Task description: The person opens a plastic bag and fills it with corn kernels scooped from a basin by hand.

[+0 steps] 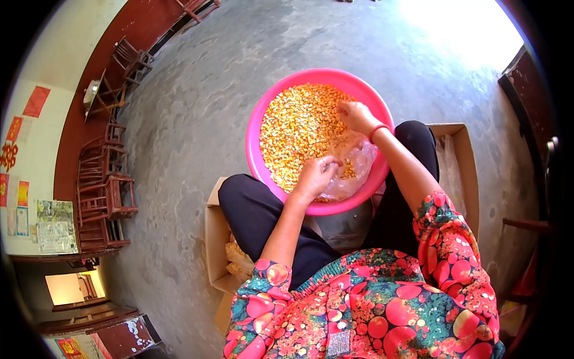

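Observation:
A pink basin (253, 134) full of yellow corn kernels (302, 125) rests between my knees. Inside it, on the near right side, lies a clear plastic bag (359, 160) with some kernels in or under it. My left hand (317, 178) is closed in a pinch on the bag's left edge. Over the kernels at the basin's right side is my right hand (357, 116), a red band at its wrist. Its fingers are curled together, pointing left, just above the bag; what they hold, if anything, is hidden.
Cardboard boxes stand on both sides of me: the left box (214, 239) holds a bag of yellowish stuff, the right box (469, 173) clear plastic. Wooden chairs (107, 194) line the left wall. Dark wooden furniture (526, 113) stands at the right on the concrete floor (179, 119).

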`<state>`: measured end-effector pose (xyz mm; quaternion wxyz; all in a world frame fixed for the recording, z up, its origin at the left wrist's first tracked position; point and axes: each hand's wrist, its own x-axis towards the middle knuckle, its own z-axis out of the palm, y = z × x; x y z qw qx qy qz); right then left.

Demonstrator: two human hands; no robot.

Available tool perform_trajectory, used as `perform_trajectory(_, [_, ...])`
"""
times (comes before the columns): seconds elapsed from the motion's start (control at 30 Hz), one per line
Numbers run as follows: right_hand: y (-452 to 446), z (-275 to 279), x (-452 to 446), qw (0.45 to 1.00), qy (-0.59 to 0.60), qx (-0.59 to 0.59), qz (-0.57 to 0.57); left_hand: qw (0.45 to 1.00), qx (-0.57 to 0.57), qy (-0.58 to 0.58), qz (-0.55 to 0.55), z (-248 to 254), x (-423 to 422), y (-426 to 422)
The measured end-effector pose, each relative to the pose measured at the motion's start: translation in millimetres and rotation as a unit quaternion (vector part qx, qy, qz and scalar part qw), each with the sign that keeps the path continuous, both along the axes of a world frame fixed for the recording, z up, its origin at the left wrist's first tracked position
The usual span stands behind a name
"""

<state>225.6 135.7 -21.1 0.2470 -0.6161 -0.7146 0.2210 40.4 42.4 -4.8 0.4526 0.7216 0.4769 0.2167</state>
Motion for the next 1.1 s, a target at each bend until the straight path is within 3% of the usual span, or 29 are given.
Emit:
perform_trajectory(0.2, [-5.8,-25.1,-25.4,0.998,-0.044,-0.025,0.028,0.998,-0.019,0.016,-0.051,9.1,5.2,-6.8])
perform_trajectory(0.3, [-6.7,-16.6,-28.2,0.992,0.039,-0.093,0.080,0.998,-0.019,0.023,-0.050,7.9,5.1,-6.1])
perform_trajectory(0.43, [-7.7,-29.6,-28.4,0.993,0.075,-0.036,0.080,0.998,-0.024,0.024,-0.051,8.5,6.1,-5.1])
perform_trajectory(0.47, [-9.5,-18.8,-28.1,0.960,0.210,-0.173,0.062,0.998,-0.019,0.027,-0.052,8.4,5.8,-5.1])
perform_trajectory(0.5, [-10.5,-12.4,-28.6,0.890,0.337,-0.304,0.043,0.998,-0.013,0.029,-0.054,8.1,5.3,-5.2])
perform_trajectory(0.53, [-9.9,-12.7,-28.9,0.890,0.338,-0.304,0.042,0.998,-0.014,0.029,-0.054,7.0,4.8,-5.1])
perform_trajectory(0.6, [-8.7,-7.9,-30.0,0.806,0.480,-0.345,0.040,0.998,-0.020,0.033,-0.051,5.6,4.2,-4.1])
perform_trajectory(1.1, [-6.4,-21.2,-22.0,0.791,0.501,-0.351,0.005,0.999,-0.008,0.044,-0.028,5.8,-1.6,-0.7])
